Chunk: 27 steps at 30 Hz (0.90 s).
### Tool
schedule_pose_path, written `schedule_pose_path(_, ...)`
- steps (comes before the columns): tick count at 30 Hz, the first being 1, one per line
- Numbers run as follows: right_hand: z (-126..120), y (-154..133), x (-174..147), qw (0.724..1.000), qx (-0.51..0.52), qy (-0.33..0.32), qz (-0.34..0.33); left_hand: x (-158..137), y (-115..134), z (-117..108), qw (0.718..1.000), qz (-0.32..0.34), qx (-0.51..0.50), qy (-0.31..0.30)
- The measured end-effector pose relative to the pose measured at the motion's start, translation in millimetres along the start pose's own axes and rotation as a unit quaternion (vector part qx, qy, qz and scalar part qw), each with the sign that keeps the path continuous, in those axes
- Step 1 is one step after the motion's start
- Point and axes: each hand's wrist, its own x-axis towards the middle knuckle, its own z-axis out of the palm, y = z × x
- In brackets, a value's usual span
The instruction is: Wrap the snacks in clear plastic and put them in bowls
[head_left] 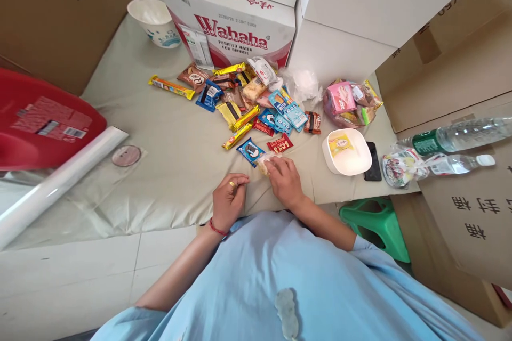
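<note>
While the left hand [229,198] rests loosely curled and empty on the tabletop [168,170], the right hand [285,178] pinches a small clear-wrapped snack [264,162] at its fingertips, just ahead and slightly left, beside the blue snack packet [250,150].

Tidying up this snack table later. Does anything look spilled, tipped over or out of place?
Two water bottles lie on their sides at the right edge, and snack packets lie scattered loose rather than in the white bowl. Nothing looks spilled.
</note>
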Motion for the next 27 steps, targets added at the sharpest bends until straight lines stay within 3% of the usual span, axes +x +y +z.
schedule_pose_path(3,-30,1,10,0.978,0.198,0.045,0.058,4,10,3,0.995,-0.069,-0.068,-0.020)
schedule_pose_path(6,-44,5,15,0.892,0.426,-0.025,0.149,11,22,14,0.961,-0.164,-0.205,-0.091)
schedule_pose_path(9,-37,8,13,0.794,0.557,-0.077,0.229,20,30,30,0.925,-0.243,-0.258,-0.139)
schedule_pose_path(11,-31,8,7,0.771,0.582,-0.058,0.249,26,34,40,0.922,-0.263,-0.248,-0.141)
schedule_pose_path(13,-31,9,-1,0.791,0.563,-0.037,0.237,30,38,47,0.921,-0.254,-0.240,-0.169)
schedule_pose_path(16,-55,23,-10,0.858,0.465,-0.022,0.216,32,41,53,0.928,-0.194,-0.217,-0.232)
schedule_pose_path(19,-106,62,-12,0.925,0.289,0.054,0.242,29,41,51,0.950,-0.143,-0.153,-0.234)
schedule_pose_path(21,-147,98,-10,0.942,0.109,0.139,0.287,26,38,45,0.957,-0.143,-0.114,-0.224)
schedule_pose_path(22,-165,117,-10,0.940,0.005,0.151,0.305,24,36,41,0.959,-0.152,-0.100,-0.219)
schedule_pose_path(24,-194,149,-8,0.928,-0.150,0.090,0.330,19,32,31,0.959,-0.172,-0.082,-0.208)
schedule_pose_path(27,-208,177,-7,0.931,-0.211,-0.141,0.263,11,24,16,0.958,-0.194,-0.067,-0.201)
